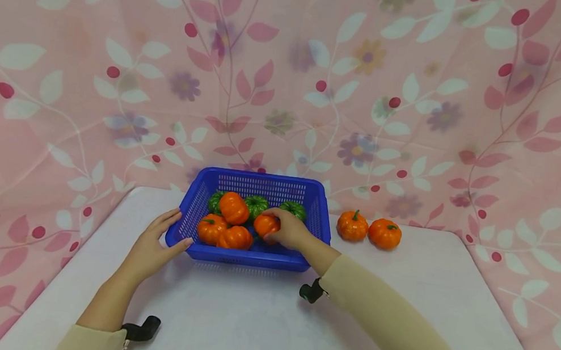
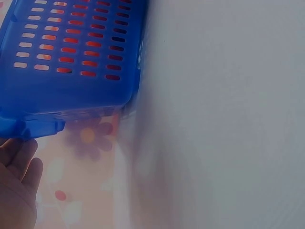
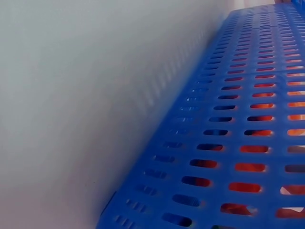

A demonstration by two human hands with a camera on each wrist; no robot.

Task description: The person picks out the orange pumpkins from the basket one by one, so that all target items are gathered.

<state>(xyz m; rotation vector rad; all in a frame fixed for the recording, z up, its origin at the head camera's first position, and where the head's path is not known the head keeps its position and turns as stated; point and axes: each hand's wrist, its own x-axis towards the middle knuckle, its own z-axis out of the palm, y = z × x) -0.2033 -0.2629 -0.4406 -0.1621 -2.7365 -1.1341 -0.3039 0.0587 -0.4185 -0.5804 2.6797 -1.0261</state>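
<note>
A blue plastic basket [image 1: 251,258] with slotted walls holds small orange and green pumpkins. My right hand [image 1: 289,230] reaches over its front right side and grips an orange pumpkin [image 1: 266,226] between thumb and fingers, inside the basket. Three other orange pumpkins lie to the left, including one on top [image 1: 234,208]. Green pumpkins [image 1: 256,204] sit behind them, partly covered. At the basket's front left corner, my left hand [image 1: 151,250] touches the rim with thumb and fairly straight fingers. The left wrist view shows fingertips [image 2: 29,145] just under the rim; the right hand is outside the right wrist view.
Two more orange pumpkins [image 1: 353,226] [image 1: 384,234] stand side by side on the white table [image 1: 255,320], right of the basket. Behind the table hangs a pink floral cloth [image 1: 290,85]. A dark wrist device [image 1: 141,328] sticks out from the left sleeve.
</note>
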